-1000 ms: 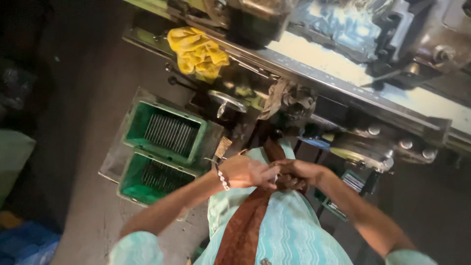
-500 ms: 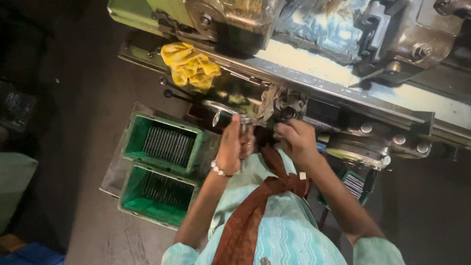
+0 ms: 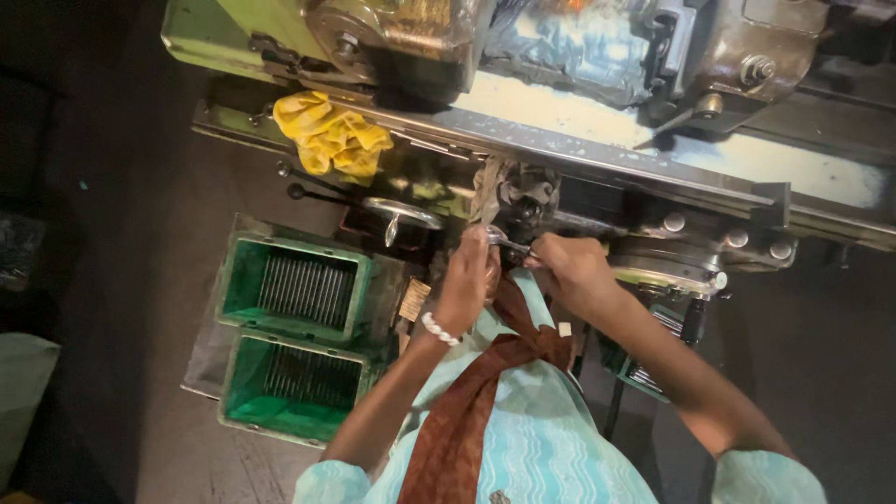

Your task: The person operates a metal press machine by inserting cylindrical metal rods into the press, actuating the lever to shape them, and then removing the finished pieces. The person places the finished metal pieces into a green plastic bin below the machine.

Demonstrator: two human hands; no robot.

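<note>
Two green crates [image 3: 289, 291], floor, far left: stacked side by side, each holding a row of thin dark metal rods lying parallel. Well apart from both hands.

Yellow rag [image 3: 329, 136], upper left: bunched on the machine's front rail [image 3: 597, 154].

Handwheel [image 3: 401, 213], left of centre: silver, on the machine's front face, near the left hand but not touched.

Left hand [image 3: 467, 280], centre: bead bracelet at the wrist, fingers curled shut around the near end of a small metal tool [image 3: 509, 245]. Exactly how the fingers grip it is hidden.

Metal tool, centre: short and bright, long axis running roughly left to right between the two hands, just below a dark grey fitting [image 3: 518, 196] on the machine. It lies directly ahead of the person, at chest line, above the brown scarf [image 3: 467, 401]. The left hand covers more of it and is nearer to it.

Right hand [image 3: 571, 271], right of centre: closed, fingertips pinching the tool's right end. Hands nearly touching.

Levers and bolts [image 3: 737, 240], right: on the carriage, untouched.
</note>
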